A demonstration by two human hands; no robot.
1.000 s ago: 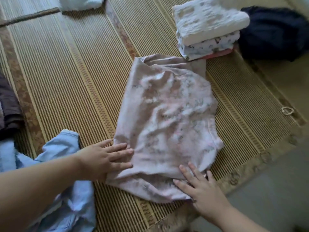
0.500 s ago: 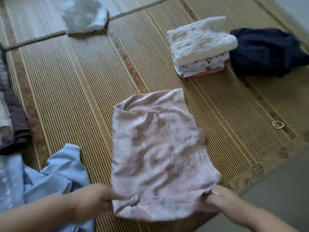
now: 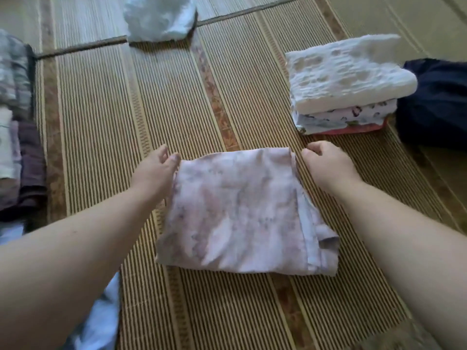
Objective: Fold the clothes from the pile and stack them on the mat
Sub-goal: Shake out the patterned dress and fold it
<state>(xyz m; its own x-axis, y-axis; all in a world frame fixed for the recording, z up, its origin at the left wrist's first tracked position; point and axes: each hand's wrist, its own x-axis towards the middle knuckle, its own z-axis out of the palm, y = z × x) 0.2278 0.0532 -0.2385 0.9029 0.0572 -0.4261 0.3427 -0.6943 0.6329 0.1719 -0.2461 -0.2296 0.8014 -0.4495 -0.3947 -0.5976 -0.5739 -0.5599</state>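
Observation:
A pale pink patterned garment (image 3: 242, 213) lies folded in half on the striped woven mat (image 3: 106, 137), its fold edge towards me. My left hand (image 3: 158, 169) pinches its far left corner between thumb and fingers. With curled fingers, my right hand (image 3: 327, 161) holds the far right corner. Both corners sit low on the mat. A stack of folded clothes (image 3: 346, 84), with a white textured piece on top, stands at the right, just beyond my right hand.
A dark navy garment (image 3: 437, 102) lies to the right of the stack. A crumpled white piece (image 3: 159, 17) sits at the far end. Unfolded clothes (image 3: 17, 127) pile up at the left edge, and a light blue garment (image 3: 101, 322) lies under my left forearm.
Both hands took the near edge of the pink garment, carried it away from me and laid it over the far edge, halving the garment. The camera view shifted forward.

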